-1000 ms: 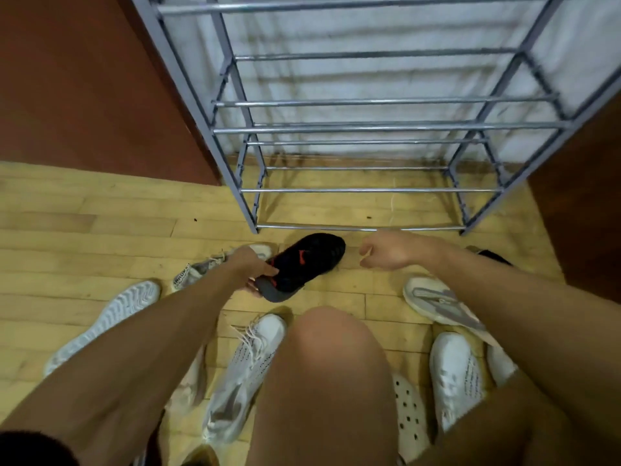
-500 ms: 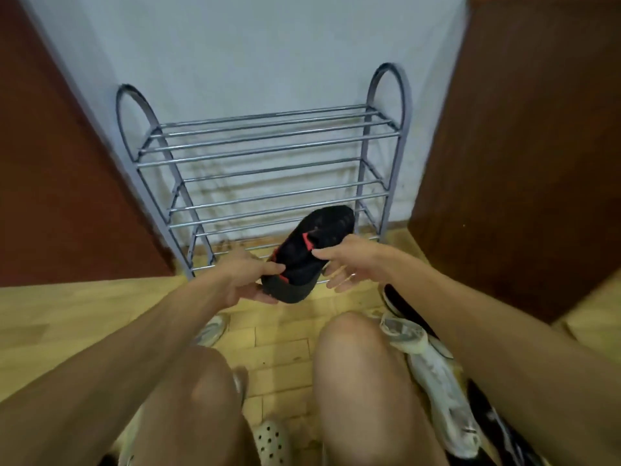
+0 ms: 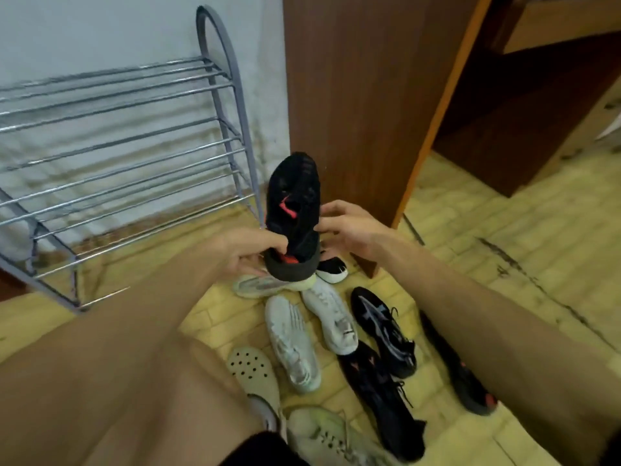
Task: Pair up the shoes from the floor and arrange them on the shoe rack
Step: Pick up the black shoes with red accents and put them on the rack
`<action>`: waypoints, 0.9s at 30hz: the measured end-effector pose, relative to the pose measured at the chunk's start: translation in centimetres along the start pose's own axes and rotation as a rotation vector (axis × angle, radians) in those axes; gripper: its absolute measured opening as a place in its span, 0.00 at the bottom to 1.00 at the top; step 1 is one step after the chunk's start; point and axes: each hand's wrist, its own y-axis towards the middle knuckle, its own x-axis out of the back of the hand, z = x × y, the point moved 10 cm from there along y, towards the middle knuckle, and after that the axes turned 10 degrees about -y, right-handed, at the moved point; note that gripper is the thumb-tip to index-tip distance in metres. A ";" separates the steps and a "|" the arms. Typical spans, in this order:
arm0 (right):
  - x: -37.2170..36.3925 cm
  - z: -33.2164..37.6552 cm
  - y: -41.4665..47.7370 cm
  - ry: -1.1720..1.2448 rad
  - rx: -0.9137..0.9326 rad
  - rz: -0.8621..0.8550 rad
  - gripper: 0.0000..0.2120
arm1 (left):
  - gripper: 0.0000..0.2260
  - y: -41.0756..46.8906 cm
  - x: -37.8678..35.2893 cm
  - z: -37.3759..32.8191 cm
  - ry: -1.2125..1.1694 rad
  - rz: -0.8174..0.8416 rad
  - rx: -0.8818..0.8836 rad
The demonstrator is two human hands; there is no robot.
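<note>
A black knit shoe with red accents (image 3: 297,210) is held toe-up in the air in front of me. My left hand (image 3: 250,252) grips its heel end from the left. My right hand (image 3: 346,227) touches its right side with fingers spread. The grey metal shoe rack (image 3: 134,169) stands at the left against the white wall, with nothing on its bars. On the floor below lie several shoes: white sneakers (image 3: 292,341), black sneakers (image 3: 383,327), and a matching black and red shoe (image 3: 463,381) partly hidden by my right forearm.
A perforated cream clog (image 3: 253,371) lies by my knee. A pale green sneaker (image 3: 322,435) sits at the bottom. A brown wooden cabinet panel (image 3: 363,95) stands right of the rack. The floor is yellow wood tile (image 3: 504,264).
My view has swung right, so the rack sits at the left now. The black shoe has been lifted off the floor and turned toe-up, and my right hand has come onto its side.
</note>
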 end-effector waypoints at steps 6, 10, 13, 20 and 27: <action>4.7 -6.7 -1.9 -0.187 -0.037 -0.093 0.17 | 0.17 2.6 -8.6 4.5 -0.090 0.132 0.096; 4.6 -12.4 -2.6 -0.148 -0.090 -0.043 0.20 | 0.17 3.6 -11.4 9.6 -0.168 0.147 0.171; 4.7 -19.0 -3.6 0.033 -0.194 -0.087 0.15 | 0.18 3.8 -12.1 13.7 -0.162 0.126 0.250; 11.1 -37.2 -9.0 -0.598 -0.627 -0.357 0.26 | 0.14 4.7 -11.7 16.8 0.072 0.124 0.230; 16.8 -46.3 -14.6 -0.425 -0.883 -0.711 0.37 | 0.17 5.8 -14.4 17.6 0.146 0.177 0.204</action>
